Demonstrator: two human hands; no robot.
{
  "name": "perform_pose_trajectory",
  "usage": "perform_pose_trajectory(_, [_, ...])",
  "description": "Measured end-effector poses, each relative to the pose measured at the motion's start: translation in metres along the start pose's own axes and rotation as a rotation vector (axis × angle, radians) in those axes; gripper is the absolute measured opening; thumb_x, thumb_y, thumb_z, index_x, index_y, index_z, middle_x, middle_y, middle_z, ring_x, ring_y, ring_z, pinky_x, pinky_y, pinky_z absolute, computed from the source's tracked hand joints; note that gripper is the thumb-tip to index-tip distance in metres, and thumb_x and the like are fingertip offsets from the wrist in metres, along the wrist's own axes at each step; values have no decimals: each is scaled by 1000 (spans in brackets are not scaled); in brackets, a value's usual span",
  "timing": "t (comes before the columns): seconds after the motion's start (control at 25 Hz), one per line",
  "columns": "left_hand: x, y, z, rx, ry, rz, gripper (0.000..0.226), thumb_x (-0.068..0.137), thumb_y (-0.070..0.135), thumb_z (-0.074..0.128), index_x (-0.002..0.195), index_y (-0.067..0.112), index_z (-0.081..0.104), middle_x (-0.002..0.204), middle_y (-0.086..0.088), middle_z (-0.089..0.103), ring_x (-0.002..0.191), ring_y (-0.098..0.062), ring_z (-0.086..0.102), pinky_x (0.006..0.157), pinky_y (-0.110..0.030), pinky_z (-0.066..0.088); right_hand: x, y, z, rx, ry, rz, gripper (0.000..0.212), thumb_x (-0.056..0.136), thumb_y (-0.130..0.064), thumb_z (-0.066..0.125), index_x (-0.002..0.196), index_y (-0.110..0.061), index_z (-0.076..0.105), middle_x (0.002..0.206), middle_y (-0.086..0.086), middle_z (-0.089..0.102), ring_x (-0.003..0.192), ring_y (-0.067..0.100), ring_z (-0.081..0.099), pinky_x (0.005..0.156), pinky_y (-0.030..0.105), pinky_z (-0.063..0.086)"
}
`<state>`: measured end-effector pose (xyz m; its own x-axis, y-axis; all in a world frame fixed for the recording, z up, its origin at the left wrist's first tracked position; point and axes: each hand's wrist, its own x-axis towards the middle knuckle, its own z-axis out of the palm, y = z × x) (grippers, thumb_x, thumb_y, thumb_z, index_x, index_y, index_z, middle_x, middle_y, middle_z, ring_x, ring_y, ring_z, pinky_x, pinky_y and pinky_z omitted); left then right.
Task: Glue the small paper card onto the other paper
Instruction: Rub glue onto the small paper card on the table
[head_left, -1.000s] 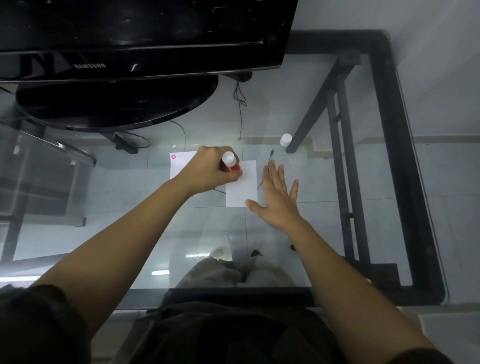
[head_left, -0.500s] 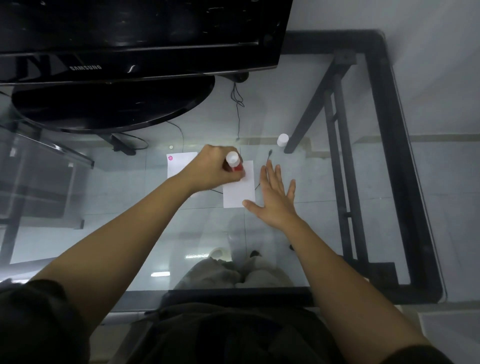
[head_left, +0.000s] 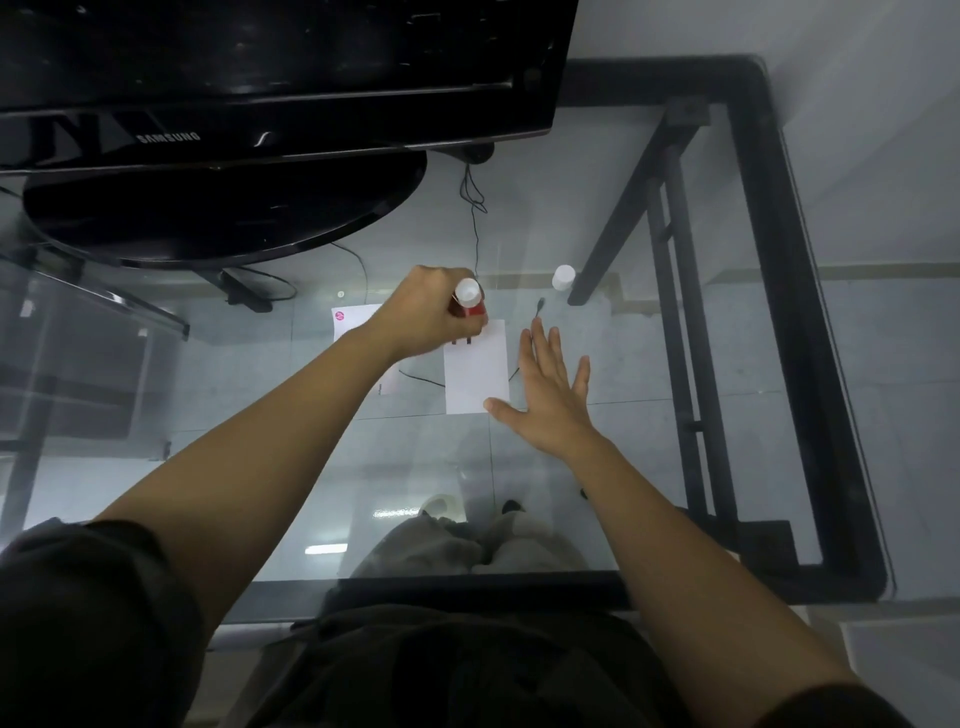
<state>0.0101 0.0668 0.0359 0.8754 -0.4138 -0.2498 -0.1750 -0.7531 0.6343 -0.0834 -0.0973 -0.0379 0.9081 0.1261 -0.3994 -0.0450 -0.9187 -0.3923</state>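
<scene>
A small white paper card (head_left: 475, 374) lies on the glass table. My left hand (head_left: 428, 314) grips a red glue stick (head_left: 469, 303) with a white end, its lower tip pressed on the card's far left corner. My right hand (head_left: 553, 392) lies flat and spread beside the card, the thumb touching its near right corner. The other paper (head_left: 356, 318), white with a pink round mark, lies to the left, mostly hidden under my left wrist. The glue stick's white cap (head_left: 563, 277) stands apart at the back right.
A black monitor (head_left: 270, 73) on a round base (head_left: 223, 208) fills the back left. Thin cables (head_left: 474, 208) run below the glass. The table's black frame (head_left: 795, 291) borders the right and near sides.
My left hand has kept the glue stick on the card's far edge, shifting slightly along it. The right hand stays flat beside the card.
</scene>
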Motion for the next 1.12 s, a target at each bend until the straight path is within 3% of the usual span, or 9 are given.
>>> perform_pose_trajectory(0.4, [-28,7,15,24,-201,132,19,74,24,72,85,9,66,81,-6,70,74,-20,64,72,-40,53,1,2,3,10,15,-10,92,85,-63,41,143,-21,-17,154,-1,-24,139,18,-25,102,47,-25])
perform_pose_trajectory(0.64, [4,6,-4,6,45,35,23,77,25,72,93,11,64,90,-5,69,79,-18,61,75,-32,52,2,2,4,-3,13,0,94,84,-61,45,144,-19,-15,154,0,-24,139,18,-25,101,47,-25])
perform_pose_trajectory(0.88, [-23,10,12,-6,-198,128,18,73,25,73,85,13,67,81,-3,71,74,-15,65,72,-35,54,2,3,4,2,28,-10,92,85,-63,41,143,-21,-17,153,-1,-24,139,18,-25,101,46,-26])
perform_pose_trajectory(1.12, [-12,12,15,32,-174,140,19,75,24,73,87,12,66,82,-3,70,72,-14,62,67,-24,50,3,4,7,-1,34,-7,92,84,-64,41,143,-22,-17,154,-1,-24,139,18,-25,101,46,-26])
